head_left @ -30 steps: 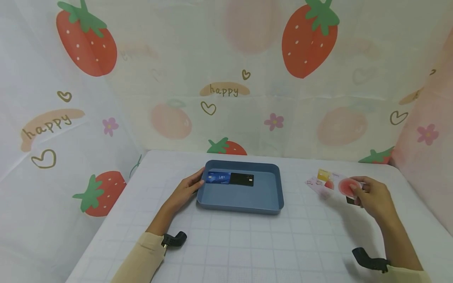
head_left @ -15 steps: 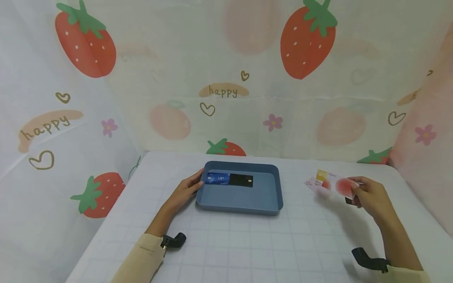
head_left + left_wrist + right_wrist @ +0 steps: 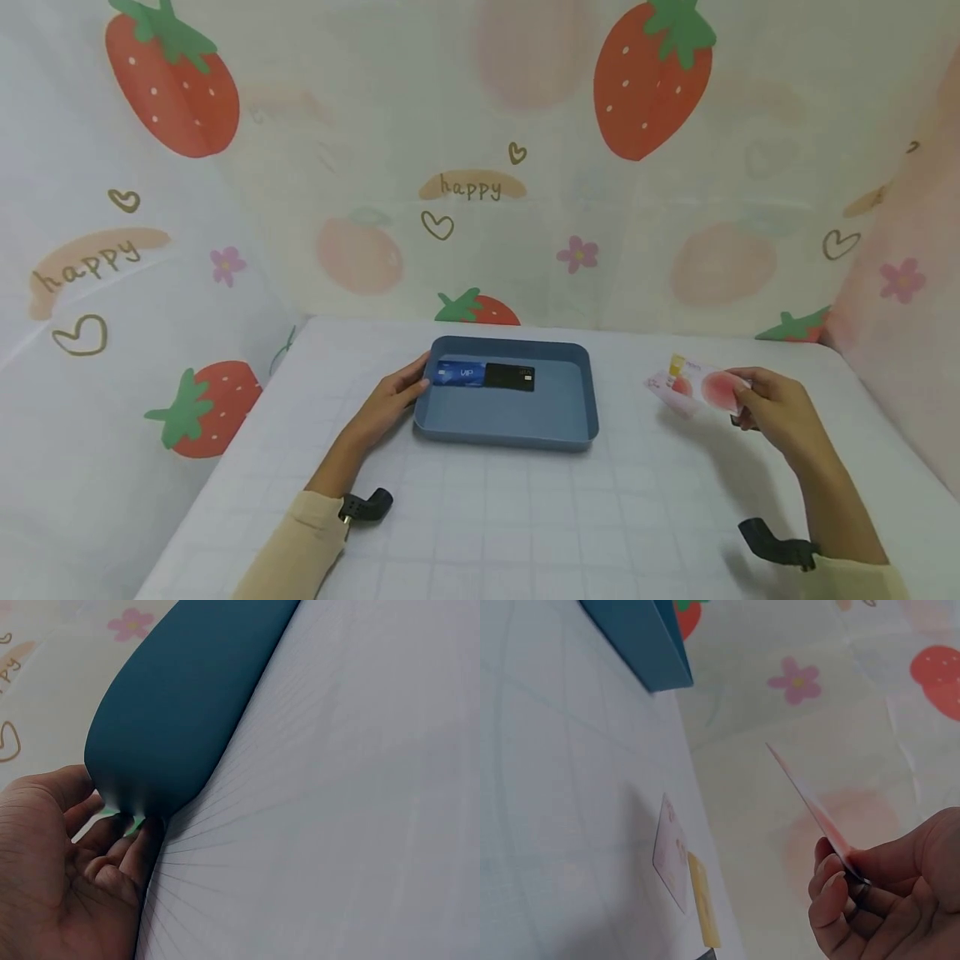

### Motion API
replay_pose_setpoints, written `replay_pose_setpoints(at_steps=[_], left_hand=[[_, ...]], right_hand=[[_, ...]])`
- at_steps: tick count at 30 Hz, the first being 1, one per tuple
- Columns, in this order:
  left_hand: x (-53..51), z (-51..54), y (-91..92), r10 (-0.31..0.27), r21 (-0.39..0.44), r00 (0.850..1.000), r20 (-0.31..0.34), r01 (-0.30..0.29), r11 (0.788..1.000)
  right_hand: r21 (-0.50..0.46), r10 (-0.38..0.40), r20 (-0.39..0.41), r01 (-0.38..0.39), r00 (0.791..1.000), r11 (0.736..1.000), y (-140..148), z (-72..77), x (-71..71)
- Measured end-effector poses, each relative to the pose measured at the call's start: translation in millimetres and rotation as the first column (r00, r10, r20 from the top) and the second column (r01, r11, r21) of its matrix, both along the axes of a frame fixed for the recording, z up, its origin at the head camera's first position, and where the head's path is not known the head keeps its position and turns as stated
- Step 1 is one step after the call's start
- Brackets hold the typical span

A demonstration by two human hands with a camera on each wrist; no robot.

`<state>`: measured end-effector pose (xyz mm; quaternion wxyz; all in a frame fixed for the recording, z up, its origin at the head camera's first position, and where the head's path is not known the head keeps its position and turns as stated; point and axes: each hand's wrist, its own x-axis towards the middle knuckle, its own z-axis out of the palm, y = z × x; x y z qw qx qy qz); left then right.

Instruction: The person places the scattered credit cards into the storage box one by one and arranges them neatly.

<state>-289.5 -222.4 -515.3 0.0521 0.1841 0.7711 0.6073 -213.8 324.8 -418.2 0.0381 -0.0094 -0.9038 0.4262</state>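
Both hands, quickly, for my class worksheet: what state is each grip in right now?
Left hand: closed, holding the blue tray at its end.
Right hand: closed, pinching a pink card.

Tray (image 3: 510,421) blue; blue card (image 3: 459,374), black card (image 3: 510,377); held card (image 3: 717,389) pink-and-white; tabletop (image 3: 525,517) white, faintly gridded; backdrop (image 3: 510,258) strawberry-printed.

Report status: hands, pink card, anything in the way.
Left hand holds blue tray at left end. Right hand pinches pink card, raised above table. Other cards lie nearby; no obstruction visible toward tray.
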Motion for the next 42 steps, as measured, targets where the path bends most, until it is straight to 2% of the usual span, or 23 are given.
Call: replay_pose_setpoints(at_steps=[15,26,34,42], left_hand=[[0.5,-1.0,-0.9,-0.001,0.009,1.000,0.009,0.001,1.000],[1.7,1.0,0.3,0.000,0.017,1.000,0.005,0.000,1.000],[1.1,2.9,1.3,0.006,0.010,1.000,0.016,-0.006,1.000],[5.6,14.2,1.2,0.002,0.001,0.999,0.038,-0.003,1.000]], right_hand=[[-0.014,0.046,-0.021,-0.046,0.999,0.999,-20.2,5.0,-1.5],[0.001,0.103,-0.088,-0.103,0.991,0.995,-39.2,11.5,-10.4],[-0.015,0.105,-0.067,-0.106,0.992,0.994,-53.2,18.7,-16.7],[-0.018,0.108,-0.029,-0.109,0.994,0.994,-71.4,26.4,-26.0]])
